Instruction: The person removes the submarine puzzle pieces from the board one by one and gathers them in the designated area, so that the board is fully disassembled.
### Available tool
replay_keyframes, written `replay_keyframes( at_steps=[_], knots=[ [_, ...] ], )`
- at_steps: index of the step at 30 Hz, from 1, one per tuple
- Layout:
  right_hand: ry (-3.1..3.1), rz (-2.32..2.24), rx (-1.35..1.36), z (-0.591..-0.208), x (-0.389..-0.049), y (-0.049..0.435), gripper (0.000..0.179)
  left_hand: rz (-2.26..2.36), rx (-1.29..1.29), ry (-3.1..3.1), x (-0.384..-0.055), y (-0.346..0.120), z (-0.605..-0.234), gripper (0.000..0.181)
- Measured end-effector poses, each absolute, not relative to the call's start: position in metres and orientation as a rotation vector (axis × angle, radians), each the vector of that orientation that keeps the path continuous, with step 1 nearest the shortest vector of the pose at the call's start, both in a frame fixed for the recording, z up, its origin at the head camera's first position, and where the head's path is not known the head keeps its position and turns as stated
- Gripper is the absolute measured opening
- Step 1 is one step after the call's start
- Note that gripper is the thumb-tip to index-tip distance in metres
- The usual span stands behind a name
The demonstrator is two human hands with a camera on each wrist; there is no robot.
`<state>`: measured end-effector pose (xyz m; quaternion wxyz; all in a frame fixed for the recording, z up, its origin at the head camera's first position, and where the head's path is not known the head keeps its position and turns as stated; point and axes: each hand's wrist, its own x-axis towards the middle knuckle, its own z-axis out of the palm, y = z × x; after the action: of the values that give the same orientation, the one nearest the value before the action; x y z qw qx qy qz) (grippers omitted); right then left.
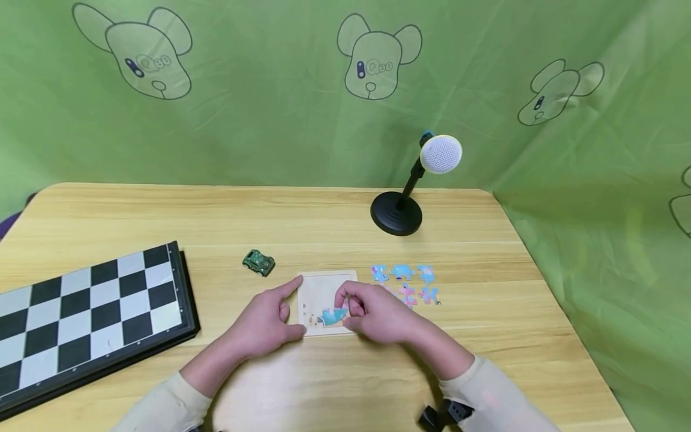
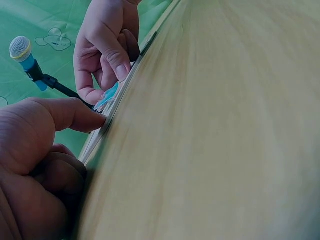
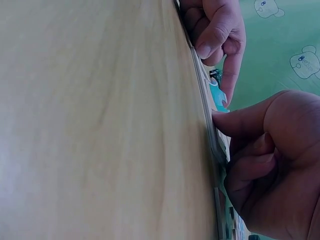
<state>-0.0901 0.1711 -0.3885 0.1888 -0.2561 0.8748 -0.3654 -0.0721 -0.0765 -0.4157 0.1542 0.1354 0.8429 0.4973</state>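
A shallow, pale puzzle board [image 1: 324, 291] lies on the table between both hands. My left hand [image 1: 264, 321] rests at its left side, index finger stretched to the far corner and thumb to the near corner, other fingers folded in. Over the board's right part, my right hand [image 1: 378, 312] pinches a blue puzzle piece [image 2: 107, 95] between thumb and index finger, low against the board. Blue puzzle artwork [image 1: 332, 317] shows at the board's near side; the fingers hide part of it. Just right of the board, loose blue puzzle pieces [image 1: 402, 272] and pink ones [image 1: 429, 294] lie in two rows.
A green toy car [image 1: 259, 262] stands beyond the left hand. At the left lies a black-and-white checkered board [image 1: 102, 306]. A microphone [image 1: 441, 154] on a round black stand [image 1: 396, 214] is at the back right. Green cloth [image 1: 270, 120] hangs behind the table.
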Motion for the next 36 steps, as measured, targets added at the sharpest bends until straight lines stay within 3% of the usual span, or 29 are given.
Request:
replay_keyframes(
  at_steps=[13,20,36],
  knots=[
    [2.459,-1.032,-0.691,-0.389,-0.089,0.170,0.024,1.425,0.385,2.407,-0.073,-0.076,-0.417,0.090],
    [2.525,-0.948,-0.651,-0.390,-0.087,0.164,0.033,1.420,0.391,2.411,-0.073,-0.077,-0.416,0.090],
    [2.509,-0.970,-0.696,-0.385,-0.082,0.163,0.031,1.436,0.380,2.396,-0.072,-0.077,-0.415,0.090]
  ],
)
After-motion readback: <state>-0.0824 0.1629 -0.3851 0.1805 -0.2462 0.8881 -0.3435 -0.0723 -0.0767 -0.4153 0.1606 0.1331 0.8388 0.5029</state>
